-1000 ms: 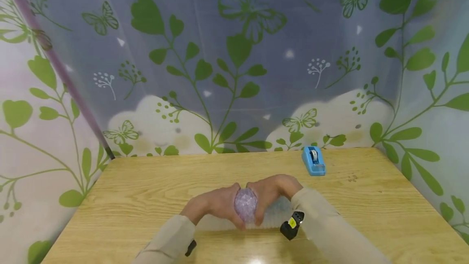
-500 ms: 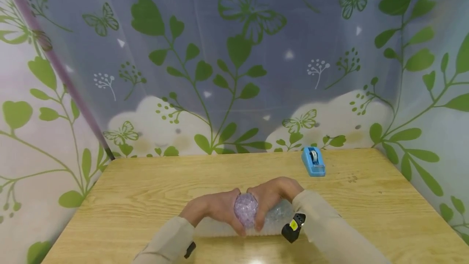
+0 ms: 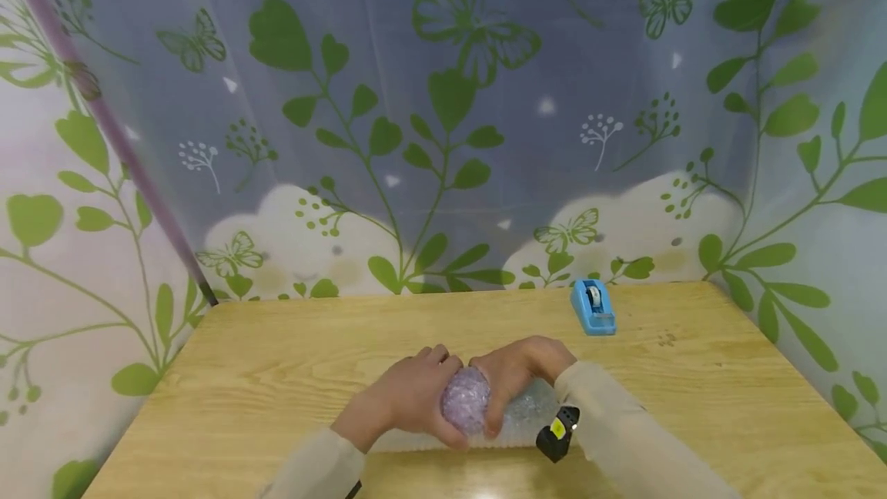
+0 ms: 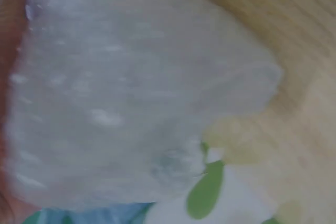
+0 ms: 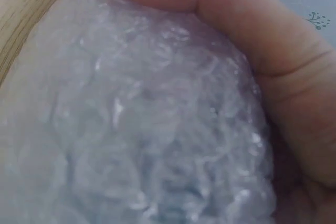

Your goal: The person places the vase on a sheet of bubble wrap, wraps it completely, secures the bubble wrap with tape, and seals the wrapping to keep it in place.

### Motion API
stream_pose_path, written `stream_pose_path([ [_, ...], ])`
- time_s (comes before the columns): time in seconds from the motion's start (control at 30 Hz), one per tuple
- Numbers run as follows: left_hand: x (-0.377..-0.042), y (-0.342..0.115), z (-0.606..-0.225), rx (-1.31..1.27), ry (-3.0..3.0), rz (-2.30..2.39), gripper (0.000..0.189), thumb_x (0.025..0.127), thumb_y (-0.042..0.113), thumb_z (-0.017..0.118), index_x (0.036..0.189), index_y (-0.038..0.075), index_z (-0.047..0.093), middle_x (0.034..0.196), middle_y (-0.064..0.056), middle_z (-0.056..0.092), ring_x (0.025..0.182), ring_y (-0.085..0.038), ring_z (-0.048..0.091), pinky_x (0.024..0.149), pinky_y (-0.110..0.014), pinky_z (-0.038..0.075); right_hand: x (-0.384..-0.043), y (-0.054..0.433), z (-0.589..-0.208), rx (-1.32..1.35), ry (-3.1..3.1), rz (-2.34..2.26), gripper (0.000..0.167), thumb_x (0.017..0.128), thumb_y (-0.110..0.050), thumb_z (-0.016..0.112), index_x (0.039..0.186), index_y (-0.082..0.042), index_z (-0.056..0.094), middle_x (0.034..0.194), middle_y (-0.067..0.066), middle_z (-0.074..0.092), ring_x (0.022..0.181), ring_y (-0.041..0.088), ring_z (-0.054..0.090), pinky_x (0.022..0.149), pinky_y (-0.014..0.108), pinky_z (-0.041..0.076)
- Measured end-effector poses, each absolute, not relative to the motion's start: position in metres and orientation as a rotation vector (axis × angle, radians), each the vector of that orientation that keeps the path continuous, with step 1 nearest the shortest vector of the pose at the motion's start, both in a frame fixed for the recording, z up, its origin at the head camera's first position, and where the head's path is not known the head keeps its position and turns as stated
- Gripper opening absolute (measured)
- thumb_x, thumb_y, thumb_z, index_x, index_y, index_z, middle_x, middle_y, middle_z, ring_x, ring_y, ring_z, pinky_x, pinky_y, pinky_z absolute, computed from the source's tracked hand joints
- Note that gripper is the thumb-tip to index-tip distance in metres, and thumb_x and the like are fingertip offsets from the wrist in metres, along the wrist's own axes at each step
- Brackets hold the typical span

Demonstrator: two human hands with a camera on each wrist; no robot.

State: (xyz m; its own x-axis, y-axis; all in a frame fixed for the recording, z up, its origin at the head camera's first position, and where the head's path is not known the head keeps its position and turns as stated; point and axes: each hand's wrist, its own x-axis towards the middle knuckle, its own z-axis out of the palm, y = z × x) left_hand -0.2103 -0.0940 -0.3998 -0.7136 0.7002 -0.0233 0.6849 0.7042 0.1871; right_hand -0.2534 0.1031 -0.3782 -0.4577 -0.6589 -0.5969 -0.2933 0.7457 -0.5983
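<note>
"Wooden table [image 3: 277, 353], leafy curtain [image 3: 527, 152] behind. Hands?"
"Both gripping! Bubble wrap [image 3: 466, 402] at six o'clock; left hand [image 3: 414, 395] curled round from nine, right hand [image 3: 516, 368] from three!"
"Blue tape dispenser [image 3: 594, 308], its two o'clock!"

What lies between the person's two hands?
In the head view, purple-tinted bubble wrap fills the space between the left hand and right hand, both holding it.
</note>
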Motion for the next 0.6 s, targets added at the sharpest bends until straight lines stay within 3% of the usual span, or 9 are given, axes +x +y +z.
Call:
stream_pose_path([
  [0.3,-0.183,-0.084,-0.398,1.327,3.122,-0.154,0.082,0.062,0.063,0.075,0.112,0.001,0.057,0.091,-0.005,0.063,0.081,-0.019,0.061,0.069,-0.029,0.052,-0.255,0.101,-0.379,-0.737,2.082,-0.449,0.052,0.065,-0.024,0.082,0.108,-0.025,0.052,0.1,-0.01,0.056,0.091,0.007,0.052,0.083,0.026,0.044],
  [0.6,-0.174,-0.079,-0.418,1.245,3.332,-0.321,0.077,0.054,0.056,0.075,0.105,0.004,0.05,0.082,-0.002,0.05,0.075,-0.017,0.053,0.068,-0.03,0.048,-0.252,0.103,-0.378,-0.678,2.118,-0.445,0.054,0.065,-0.027,0.083,0.108,-0.025,0.051,0.101,-0.009,0.054,0.094,0.008,0.051,0.085,0.029,0.043],
])
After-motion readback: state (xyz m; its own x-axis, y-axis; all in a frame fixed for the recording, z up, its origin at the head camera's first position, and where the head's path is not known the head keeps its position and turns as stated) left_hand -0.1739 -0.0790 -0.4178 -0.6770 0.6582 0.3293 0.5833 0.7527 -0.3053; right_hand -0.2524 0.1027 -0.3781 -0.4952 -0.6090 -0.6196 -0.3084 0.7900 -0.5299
